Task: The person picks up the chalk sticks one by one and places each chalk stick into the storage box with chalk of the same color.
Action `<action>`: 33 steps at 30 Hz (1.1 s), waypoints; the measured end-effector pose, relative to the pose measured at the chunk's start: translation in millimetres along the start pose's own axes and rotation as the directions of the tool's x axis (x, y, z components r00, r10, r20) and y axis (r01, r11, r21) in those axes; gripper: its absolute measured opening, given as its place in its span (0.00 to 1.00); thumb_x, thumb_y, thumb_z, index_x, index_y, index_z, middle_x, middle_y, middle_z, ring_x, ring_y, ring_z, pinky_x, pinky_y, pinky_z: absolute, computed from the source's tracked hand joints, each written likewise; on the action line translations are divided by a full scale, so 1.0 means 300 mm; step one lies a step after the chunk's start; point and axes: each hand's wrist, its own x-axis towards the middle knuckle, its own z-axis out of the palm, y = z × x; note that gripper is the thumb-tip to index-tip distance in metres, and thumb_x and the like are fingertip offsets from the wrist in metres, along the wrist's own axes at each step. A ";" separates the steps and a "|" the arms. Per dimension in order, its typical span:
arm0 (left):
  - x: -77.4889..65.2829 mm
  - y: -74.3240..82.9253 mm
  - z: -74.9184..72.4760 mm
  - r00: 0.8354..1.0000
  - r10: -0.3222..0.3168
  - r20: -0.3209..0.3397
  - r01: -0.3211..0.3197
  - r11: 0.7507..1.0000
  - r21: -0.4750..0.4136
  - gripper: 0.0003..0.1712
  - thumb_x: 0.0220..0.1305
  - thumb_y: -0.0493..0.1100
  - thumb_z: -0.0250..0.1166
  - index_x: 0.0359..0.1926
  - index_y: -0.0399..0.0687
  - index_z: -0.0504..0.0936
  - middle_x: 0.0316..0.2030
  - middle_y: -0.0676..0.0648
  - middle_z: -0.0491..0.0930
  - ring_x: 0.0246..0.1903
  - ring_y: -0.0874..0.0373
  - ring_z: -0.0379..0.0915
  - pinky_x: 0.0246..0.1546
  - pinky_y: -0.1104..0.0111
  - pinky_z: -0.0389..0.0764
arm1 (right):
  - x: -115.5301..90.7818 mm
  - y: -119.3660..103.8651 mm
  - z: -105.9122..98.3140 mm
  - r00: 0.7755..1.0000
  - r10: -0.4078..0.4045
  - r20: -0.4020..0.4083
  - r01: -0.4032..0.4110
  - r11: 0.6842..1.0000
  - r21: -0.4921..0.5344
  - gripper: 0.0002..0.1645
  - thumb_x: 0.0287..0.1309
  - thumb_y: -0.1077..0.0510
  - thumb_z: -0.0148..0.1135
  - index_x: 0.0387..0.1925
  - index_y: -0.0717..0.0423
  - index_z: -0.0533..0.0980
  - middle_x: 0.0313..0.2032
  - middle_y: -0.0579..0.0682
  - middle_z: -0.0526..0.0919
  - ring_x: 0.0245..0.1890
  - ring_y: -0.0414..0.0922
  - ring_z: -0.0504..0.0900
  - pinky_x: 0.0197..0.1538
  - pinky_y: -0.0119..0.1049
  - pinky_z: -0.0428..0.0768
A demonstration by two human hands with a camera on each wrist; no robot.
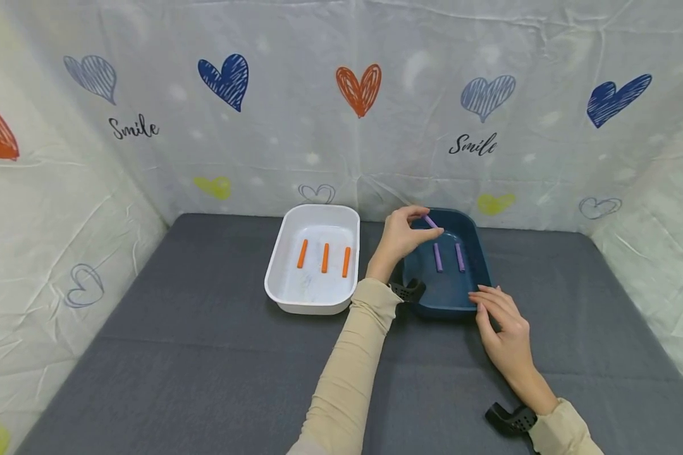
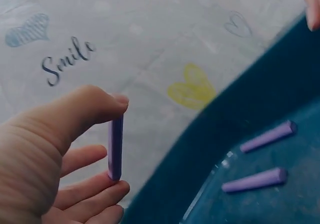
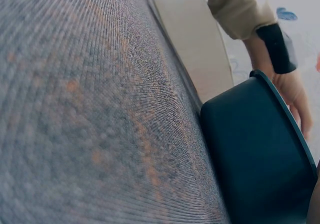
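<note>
My left hand [image 1: 403, 237] is over the far left part of a dark blue tray [image 1: 446, 296]. Between thumb and fingertips it pinches a short purple stick [image 2: 115, 149], rather like chalk. Two more purple sticks, a left one [image 1: 437, 258] and a right one [image 1: 460, 258], lie side by side on the tray's floor. At the near right corner of that tray, my right hand [image 1: 506, 328] touches the rim with fairly straight fingers. In the right wrist view the tray's outer wall [image 3: 255, 144] hides most of what is inside.
Left of the blue tray stands a white tray [image 1: 313, 308] with three orange sticks [image 1: 325, 258] lying apart in it. Both trays are on a grey cloth-covered table [image 1: 205, 366]. A pale curtain with printed hearts [image 1: 296, 145] hangs behind the table's far edge.
</note>
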 end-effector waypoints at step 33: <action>0.026 -0.057 0.039 0.970 0.001 0.245 -0.127 0.857 0.499 0.32 0.52 0.44 0.78 0.58 0.40 0.80 0.61 0.44 0.75 0.72 0.51 0.51 0.68 0.67 0.64 | -0.013 0.025 -0.004 1.000 0.018 0.015 -0.018 1.000 0.000 0.15 0.50 0.79 0.61 0.39 0.69 0.84 0.39 0.64 0.86 0.51 0.59 0.80 0.70 0.43 0.65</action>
